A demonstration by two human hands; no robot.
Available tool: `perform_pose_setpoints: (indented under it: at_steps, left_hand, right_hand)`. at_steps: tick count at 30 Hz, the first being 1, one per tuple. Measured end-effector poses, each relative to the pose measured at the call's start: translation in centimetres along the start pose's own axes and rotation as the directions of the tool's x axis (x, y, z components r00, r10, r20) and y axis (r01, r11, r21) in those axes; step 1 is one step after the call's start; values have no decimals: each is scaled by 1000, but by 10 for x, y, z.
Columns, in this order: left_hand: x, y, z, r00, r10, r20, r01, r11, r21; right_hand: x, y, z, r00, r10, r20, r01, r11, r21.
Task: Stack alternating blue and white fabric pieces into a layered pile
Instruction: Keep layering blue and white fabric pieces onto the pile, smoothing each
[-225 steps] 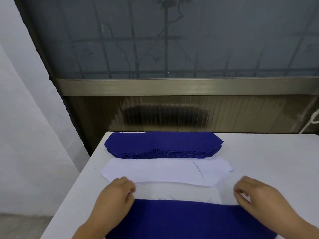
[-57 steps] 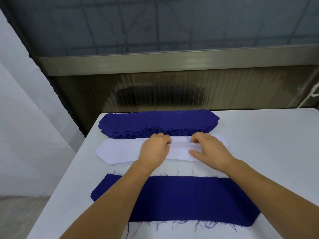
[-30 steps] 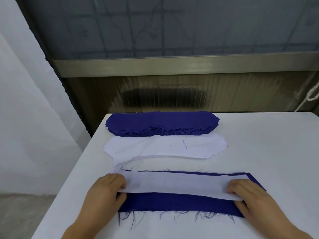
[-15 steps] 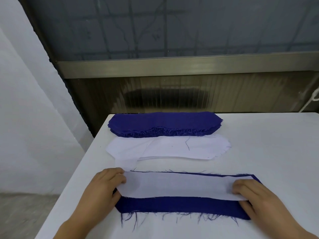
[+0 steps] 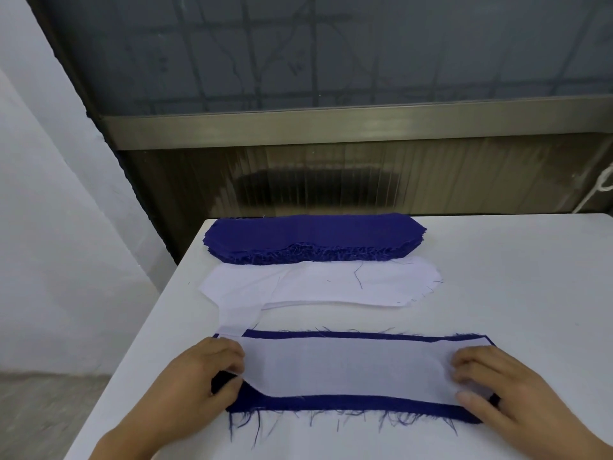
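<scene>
You are holding the white piece [image 5: 345, 368] down on the blue piece [image 5: 348, 404] near you, your left hand [image 5: 202, 376] and right hand [image 5: 497, 386] seemingly pinching its ends with curled fingers, so blue borders are showing evenly.
</scene>
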State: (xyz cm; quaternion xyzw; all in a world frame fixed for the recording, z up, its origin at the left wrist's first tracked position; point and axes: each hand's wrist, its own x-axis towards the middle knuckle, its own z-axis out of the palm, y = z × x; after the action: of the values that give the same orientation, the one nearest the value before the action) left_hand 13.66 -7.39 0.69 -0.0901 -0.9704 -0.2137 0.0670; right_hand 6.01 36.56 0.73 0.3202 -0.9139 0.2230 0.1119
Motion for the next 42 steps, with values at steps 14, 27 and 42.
perform_pose_setpoints:
  at_steps: [14,27,42]
  left_hand:
    - [60,32,-1,998,-13,54,21,991,-135]
    - [141,24,49,987,-97,-131,123,971,207]
    - [168,47,45,994,-54,-91,55,998,8]
  right_hand:
    - [53,-1,2,989,121,85,-115,991,-72]
    - [163,18,57,977,137,163,-161,976,144]
    - [190,20,46,886,270,376,-370,901,227]
